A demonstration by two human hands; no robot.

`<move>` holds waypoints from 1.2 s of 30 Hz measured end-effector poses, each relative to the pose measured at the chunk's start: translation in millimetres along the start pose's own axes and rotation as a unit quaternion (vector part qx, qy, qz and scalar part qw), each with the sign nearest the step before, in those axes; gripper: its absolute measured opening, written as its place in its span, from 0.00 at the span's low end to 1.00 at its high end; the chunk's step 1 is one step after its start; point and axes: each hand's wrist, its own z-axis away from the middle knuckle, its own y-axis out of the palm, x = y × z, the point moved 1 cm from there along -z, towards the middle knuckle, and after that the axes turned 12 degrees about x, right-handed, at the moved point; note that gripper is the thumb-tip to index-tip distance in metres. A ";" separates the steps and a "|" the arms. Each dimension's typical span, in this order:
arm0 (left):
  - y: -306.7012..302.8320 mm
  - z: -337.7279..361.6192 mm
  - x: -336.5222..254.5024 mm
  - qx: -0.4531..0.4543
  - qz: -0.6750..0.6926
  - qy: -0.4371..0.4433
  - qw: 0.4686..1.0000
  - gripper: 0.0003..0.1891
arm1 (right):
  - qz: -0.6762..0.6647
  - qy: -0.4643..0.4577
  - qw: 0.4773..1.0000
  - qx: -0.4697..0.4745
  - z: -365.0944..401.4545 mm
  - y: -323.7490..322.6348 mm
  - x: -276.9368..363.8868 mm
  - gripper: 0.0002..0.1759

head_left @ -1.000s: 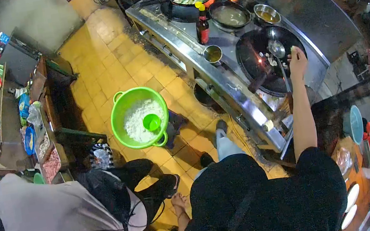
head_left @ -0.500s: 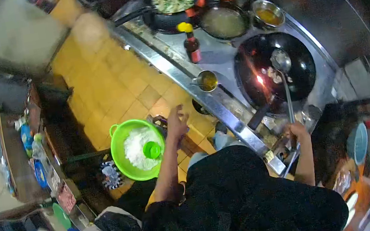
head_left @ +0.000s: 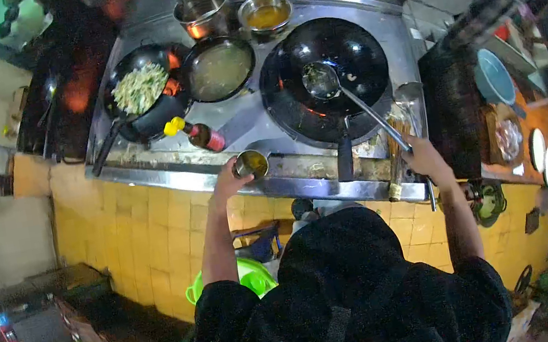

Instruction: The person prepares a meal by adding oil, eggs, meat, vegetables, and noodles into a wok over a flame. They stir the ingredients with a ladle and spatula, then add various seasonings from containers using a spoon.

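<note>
My left hand is closed around a small metal cup with yellowish liquid in it, at the stove's front edge. My right hand grips the end of a long-handled ladle. The ladle's bowl is down inside a black wok, where a few small pale pieces show. A black handle sticks out from the wok toward me, between my hands. Just behind the cup, a dark sauce bottle with a yellow cap lies at a slant in the view.
A pan of chopped greens sits at the stove's left, beside a pan of cloudy liquid. Behind are a metal pot and a bowl of yellow liquid. Low by my left arm is a green basin; a blue basin stands right.
The view has swung toward the stove. My left hand, empty over the floor before, now holds the metal cup from the stove edge. My right hand keeps the ladle, its bowl still in the wok.
</note>
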 end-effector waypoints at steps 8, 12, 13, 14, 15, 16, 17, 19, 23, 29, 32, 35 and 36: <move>-12.1 0.0 -24.2 0.119 -0.073 -0.054 0.989 0.32 | 0.006 0.223 0.967 -0.122 -30.5 47.2 20.7 0.25; -16.1 0.7 -48.1 0.159 0.093 -0.160 0.970 0.25 | 0.006 0.136 0.984 -0.115 -18.1 43.4 24.3 0.22; -18.9 -1.8 -58.2 0.156 0.091 -0.156 0.971 0.25 | -0.036 0.166 0.983 -0.063 -11.7 36.7 19.6 0.23; -21.3 -5.2 -64.9 0.155 0.078 -0.179 0.968 0.22 | -0.034 0.163 0.984 -0.068 -5.8 29.5 28.5 0.23; -24.1 -9.4 -71.6 0.154 0.066 -0.202 0.965 0.20 | -0.018 0.185 0.977 -0.102 1.3 23.8 41.9 0.21; -26.2 -12.7 -79.8 0.152 0.065 -0.200 0.966 0.20 | -0.002 0.207 0.969 -0.133 7.5 24.2 51.7 0.19; -28.4 -17.6 -89.0 0.124 0.018 -0.166 0.978 0.17 | 0.045 0.232 0.963 -0.130 6.5 34.8 52.6 0.19; -32.6 -38.0 -98.1 0.079 -0.060 -0.091 0.991 0.17 | 0.031 0.241 0.960 -0.140 3.3 58.1 51.1 0.19; -41.9 -85.0 -165.2 -0.045 -0.274 0.127 0.952 0.25 | -0.067 0.189 0.964 -0.174 11.0 75.1 49.4 0.20; -16.5 -163.7 -265.4 -0.180 -0.401 0.209 0.874 0.28 | -0.106 0.186 0.965 -0.151 18.1 102.6 34.8 0.23; -8.4 -199.3 -290.6 -0.231 -0.525 0.247 0.782 0.29 | -0.173 0.211 0.947 -0.172 34.1 98.6 53.3 0.24; -4.8 -214.1 -321.9 -0.260 -0.553 0.291 0.736 0.29 | -0.185 0.223 0.938 -0.192 45.1 103.1 54.4 0.23; -5.0 -218.1 -329.8 -0.274 -0.567 0.301 0.716 0.29 | -0.187 0.227 0.937 -0.191 47.6 104.6 52.4 0.23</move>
